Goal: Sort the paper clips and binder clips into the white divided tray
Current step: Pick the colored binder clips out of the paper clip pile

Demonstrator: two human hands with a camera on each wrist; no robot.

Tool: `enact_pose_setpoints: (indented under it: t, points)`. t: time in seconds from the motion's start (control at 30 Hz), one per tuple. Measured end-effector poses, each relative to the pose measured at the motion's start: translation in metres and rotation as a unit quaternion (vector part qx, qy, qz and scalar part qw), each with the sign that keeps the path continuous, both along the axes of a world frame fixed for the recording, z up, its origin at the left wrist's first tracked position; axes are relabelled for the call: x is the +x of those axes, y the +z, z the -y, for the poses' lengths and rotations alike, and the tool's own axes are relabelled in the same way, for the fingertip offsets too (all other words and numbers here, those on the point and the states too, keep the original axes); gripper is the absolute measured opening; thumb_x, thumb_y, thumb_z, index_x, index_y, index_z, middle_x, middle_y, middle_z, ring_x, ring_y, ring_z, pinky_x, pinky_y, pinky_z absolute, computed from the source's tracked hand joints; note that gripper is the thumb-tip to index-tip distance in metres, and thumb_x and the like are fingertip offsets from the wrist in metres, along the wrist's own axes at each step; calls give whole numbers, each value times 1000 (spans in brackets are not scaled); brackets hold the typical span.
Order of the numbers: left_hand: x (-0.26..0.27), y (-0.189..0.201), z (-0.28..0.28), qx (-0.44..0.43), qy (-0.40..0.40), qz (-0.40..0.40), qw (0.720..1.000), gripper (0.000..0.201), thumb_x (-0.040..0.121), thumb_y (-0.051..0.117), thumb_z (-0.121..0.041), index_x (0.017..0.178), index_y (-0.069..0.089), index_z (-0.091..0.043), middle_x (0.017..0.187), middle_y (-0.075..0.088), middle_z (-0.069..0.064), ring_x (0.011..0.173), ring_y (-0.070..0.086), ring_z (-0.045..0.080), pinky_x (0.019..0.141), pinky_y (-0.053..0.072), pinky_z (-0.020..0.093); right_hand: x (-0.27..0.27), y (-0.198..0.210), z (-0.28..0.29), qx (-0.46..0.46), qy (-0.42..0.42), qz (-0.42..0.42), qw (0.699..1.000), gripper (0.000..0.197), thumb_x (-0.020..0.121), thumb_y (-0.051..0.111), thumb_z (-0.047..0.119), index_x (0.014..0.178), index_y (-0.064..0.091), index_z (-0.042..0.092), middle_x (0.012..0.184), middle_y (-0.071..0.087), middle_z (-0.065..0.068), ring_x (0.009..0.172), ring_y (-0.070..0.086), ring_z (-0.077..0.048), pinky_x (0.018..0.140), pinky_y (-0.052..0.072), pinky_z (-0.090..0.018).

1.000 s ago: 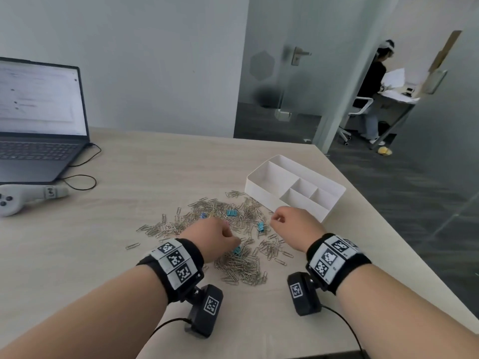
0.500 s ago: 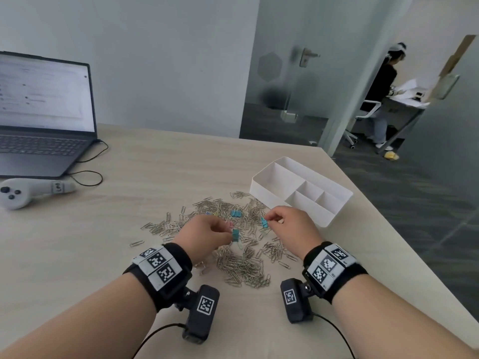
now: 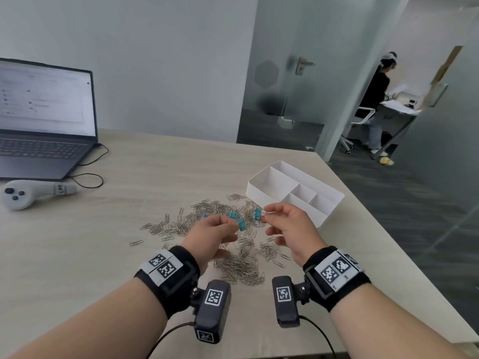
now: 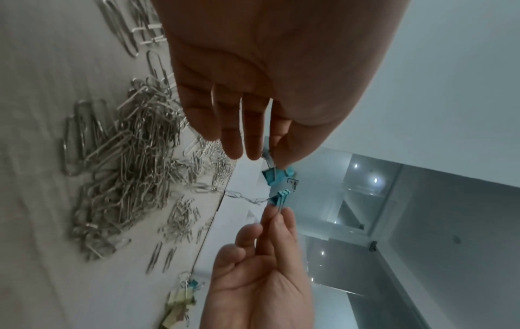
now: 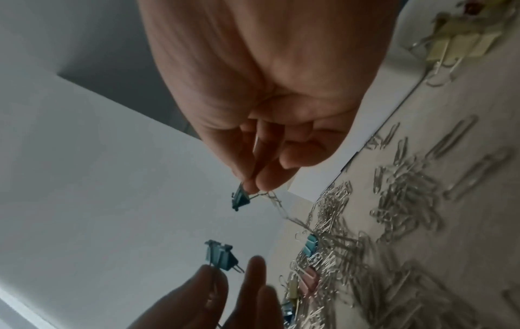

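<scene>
Silver paper clips (image 3: 234, 260) lie heaped on the wooden table, with a blue binder clip (image 3: 232, 215) among them. My left hand (image 3: 235, 224) pinches the wire handle of a blue binder clip (image 3: 242, 225) above the heap; the left wrist view shows this clip (image 4: 277, 175) below my fingertips. My right hand (image 3: 264, 214) pinches a second blue binder clip (image 3: 257, 213) by its handle, and a few linked paper clips (image 5: 277, 203) dangle from it down to the pile. The white divided tray (image 3: 329, 211) stands just beyond my right hand, its compartments showing nothing inside.
An open laptop (image 3: 44, 125) and a grey controller (image 3: 26, 194) with a black cable sit at the far left. Yellow binder clips (image 5: 461, 44) and a pink one (image 5: 309, 280) lie at the pile's edges. The table's right edge (image 3: 388, 244) runs close behind the tray. A person sits beyond the glass door.
Both hands have risen from the pile, each lifting a blue binder clip by its handle. A short chain of paper clips has come up with the right hand's clip.
</scene>
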State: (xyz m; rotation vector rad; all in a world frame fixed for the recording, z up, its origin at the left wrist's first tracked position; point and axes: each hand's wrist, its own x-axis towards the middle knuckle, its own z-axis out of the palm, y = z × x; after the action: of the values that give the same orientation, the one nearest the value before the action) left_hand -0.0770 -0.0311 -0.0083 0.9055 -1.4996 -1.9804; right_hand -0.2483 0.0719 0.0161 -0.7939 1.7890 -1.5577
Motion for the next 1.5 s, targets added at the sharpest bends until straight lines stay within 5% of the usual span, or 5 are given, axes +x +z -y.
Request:
enact_pose_setpoints:
  t: [0.37, 0.73, 1.1, 1.3, 1.5]
  points:
    - [-7, 13, -10, 12, -38, -50, 998, 9, 91, 69, -9, 83, 66, -12, 88, 73, 8, 90, 71, 19, 67, 57, 33, 19, -4, -4, 20, 78, -13, 997, 13, 87, 75, 12, 100, 73, 14, 76, 73, 6, 60, 61, -9, 48, 40, -20]
    - [-5, 12, -7, -33, -22, -28, 999, 7, 89, 70, -9, 83, 67, -11, 78, 68, 6, 77, 67, 17, 63, 55, 32, 22, -6, -4, -9, 102, 113, 988, 21, 98, 63, 23, 116, 70, 16, 112, 69, -10, 82, 69, -25, 63, 57, -37]
    - [-19, -1, -20, -428, -43, 162, 888, 10, 90, 65, -33, 82, 62, -30, 70, 67, -8, 62, 57, 9, 63, 50, 32, 14, -16, -21, 12, 103, 110, 989, 22, 96, 64, 9, 117, 72, 12, 95, 72, -11, 81, 72, -22, 72, 61, -35]
    - [-34, -7, -35, -434, -134, 173, 874, 23, 94, 58, -35, 116, 61, -33, 100, 70, -14, 88, 65, 7, 84, 54, 32, -6, -18, -40, 45, 44, 26, 998, 10, 94, 67, 13, 98, 77, 16, 82, 69, -1, 65, 60, -12, 52, 49, -25]
    - [-22, -3, -27, -387, -109, 161, 901, 11, 93, 62, -31, 103, 66, -34, 96, 69, -20, 79, 61, -6, 71, 46, 14, -49, -17, -58, 208, 11, -242, 948, 12, 88, 70, 25, 98, 77, 23, 85, 73, 9, 66, 60, -7, 68, 54, -29]
